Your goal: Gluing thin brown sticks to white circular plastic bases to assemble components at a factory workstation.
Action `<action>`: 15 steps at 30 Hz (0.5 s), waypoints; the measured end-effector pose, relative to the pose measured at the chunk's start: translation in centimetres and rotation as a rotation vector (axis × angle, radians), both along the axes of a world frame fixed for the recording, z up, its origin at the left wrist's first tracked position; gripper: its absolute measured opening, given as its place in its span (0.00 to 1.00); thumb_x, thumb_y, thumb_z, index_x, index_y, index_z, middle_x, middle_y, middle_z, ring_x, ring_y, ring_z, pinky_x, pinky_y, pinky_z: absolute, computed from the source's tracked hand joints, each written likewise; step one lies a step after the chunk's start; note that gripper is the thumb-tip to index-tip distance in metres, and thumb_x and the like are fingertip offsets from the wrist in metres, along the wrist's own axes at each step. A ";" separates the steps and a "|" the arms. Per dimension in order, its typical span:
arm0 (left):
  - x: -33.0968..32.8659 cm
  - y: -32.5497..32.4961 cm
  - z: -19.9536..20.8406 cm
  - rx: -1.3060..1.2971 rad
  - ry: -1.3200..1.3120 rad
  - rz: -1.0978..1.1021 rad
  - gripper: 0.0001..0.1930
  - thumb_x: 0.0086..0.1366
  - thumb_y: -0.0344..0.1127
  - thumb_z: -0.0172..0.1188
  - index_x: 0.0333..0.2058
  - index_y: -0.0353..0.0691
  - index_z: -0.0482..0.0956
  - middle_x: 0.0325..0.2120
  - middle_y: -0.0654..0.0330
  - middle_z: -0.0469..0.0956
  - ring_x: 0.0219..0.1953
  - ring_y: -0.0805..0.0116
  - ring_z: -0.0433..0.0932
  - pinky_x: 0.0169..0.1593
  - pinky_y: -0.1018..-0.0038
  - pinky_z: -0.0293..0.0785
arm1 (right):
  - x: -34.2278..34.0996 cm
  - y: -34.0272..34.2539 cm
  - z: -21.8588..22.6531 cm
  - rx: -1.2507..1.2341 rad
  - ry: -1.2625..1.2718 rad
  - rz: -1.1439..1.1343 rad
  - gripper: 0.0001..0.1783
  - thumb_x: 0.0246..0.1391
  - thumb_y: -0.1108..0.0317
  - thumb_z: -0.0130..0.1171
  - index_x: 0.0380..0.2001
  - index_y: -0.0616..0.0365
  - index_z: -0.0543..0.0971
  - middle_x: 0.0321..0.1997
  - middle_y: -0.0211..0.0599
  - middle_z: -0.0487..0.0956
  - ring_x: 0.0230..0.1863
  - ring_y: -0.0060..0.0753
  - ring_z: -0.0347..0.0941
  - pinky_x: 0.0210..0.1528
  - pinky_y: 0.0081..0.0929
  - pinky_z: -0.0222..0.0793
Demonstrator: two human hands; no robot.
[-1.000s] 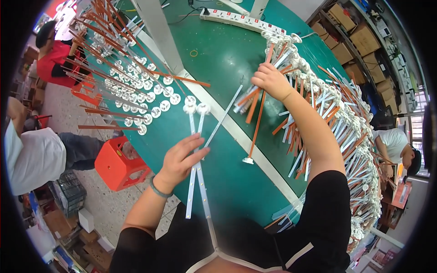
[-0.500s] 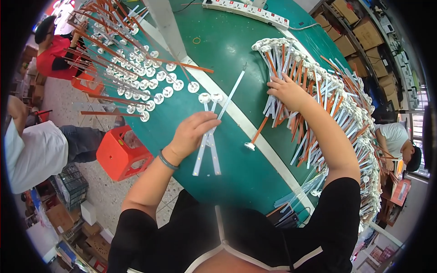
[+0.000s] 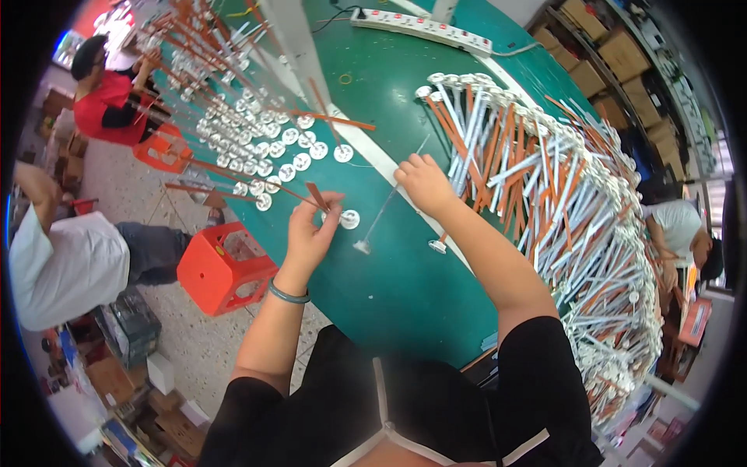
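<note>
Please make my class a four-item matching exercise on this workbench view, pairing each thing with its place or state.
1. left hand
2. bangle
3. large pile of strips
4. multi-socket power bar

A. near the top of the picture, on the green table
B. gripping a brown strip
C. heaped along the table's right side
D. around the left wrist

Pairs: 1-B, 2-D, 3-C, 4-A

A small assembly workshop, by its look. A green worktable point(image 3: 412, 311) holds crowded masses of brown and pale strips with white round ends point(image 3: 537, 183), plus a long power strip point(image 3: 420, 32). A person in a red top point(image 3: 101, 109) is at its far left. Cardboard boxes point(image 3: 625, 57) line the right; a red plastic stool point(image 3: 214, 268) stands on speckled flooring point(image 3: 177, 331).
</note>
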State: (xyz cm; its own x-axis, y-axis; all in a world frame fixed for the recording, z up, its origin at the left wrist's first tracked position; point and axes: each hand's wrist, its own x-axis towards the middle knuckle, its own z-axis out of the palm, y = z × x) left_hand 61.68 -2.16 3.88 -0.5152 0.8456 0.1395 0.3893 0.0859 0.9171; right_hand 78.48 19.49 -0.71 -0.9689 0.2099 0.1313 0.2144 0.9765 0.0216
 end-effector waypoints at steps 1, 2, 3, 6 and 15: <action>0.2 0.2 0.0 -0.028 -0.099 -0.041 0.16 0.60 0.23 0.62 0.48 0.38 0.78 0.36 0.60 0.80 0.41 0.71 0.78 0.45 0.74 0.73 | -0.1 -0.8 1.0 0.001 -0.003 -0.019 0.06 0.47 0.70 0.53 0.31 0.51 0.74 0.35 0.29 0.73 0.42 0.34 0.68 0.48 0.32 0.61; 0.5 0.4 -0.1 -0.058 -0.198 -0.082 0.20 0.58 0.25 0.64 0.51 0.39 0.76 0.36 0.61 0.80 0.42 0.72 0.77 0.46 0.75 0.73 | -0.2 -1.7 1.9 -0.027 0.053 0.013 0.06 0.46 0.70 0.53 0.31 0.51 0.74 0.35 0.29 0.73 0.42 0.33 0.69 0.48 0.31 0.62; 0.9 0.7 -0.7 -0.055 -0.203 -0.094 0.20 0.58 0.25 0.64 0.51 0.39 0.76 0.36 0.61 0.80 0.42 0.72 0.77 0.46 0.75 0.73 | -0.5 -2.6 3.2 -0.051 0.108 0.054 0.06 0.45 0.70 0.53 0.30 0.51 0.75 0.35 0.29 0.73 0.43 0.33 0.69 0.49 0.31 0.62; 2.2 3.1 -2.8 -0.016 -0.015 -0.145 0.33 0.49 0.32 0.72 0.56 0.45 0.72 0.35 0.60 0.80 0.33 0.65 0.78 0.40 0.71 0.76 | -0.6 -4.6 5.9 -0.032 0.184 0.090 0.05 0.44 0.69 0.55 0.28 0.49 0.75 0.32 0.28 0.73 0.40 0.32 0.70 0.43 0.28 0.64; 4.1 4.1 -6.3 -0.440 0.299 -0.269 0.17 0.49 0.32 0.70 0.40 0.46 0.82 0.36 0.58 0.80 0.34 0.57 0.79 0.39 0.64 0.75 | 7.6 -6.5 2.8 -0.444 0.193 -0.821 0.13 0.49 0.59 0.64 0.30 0.53 0.74 0.29 0.37 0.79 0.35 0.43 0.78 0.36 0.40 0.72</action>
State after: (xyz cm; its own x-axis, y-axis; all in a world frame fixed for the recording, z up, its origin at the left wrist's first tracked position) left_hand 65.75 1.92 -2.47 -0.2672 0.9523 -0.1471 0.6863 0.2952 0.6647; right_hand 86.04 12.99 2.06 -0.4666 0.8843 0.0181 0.7979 0.4297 -0.4228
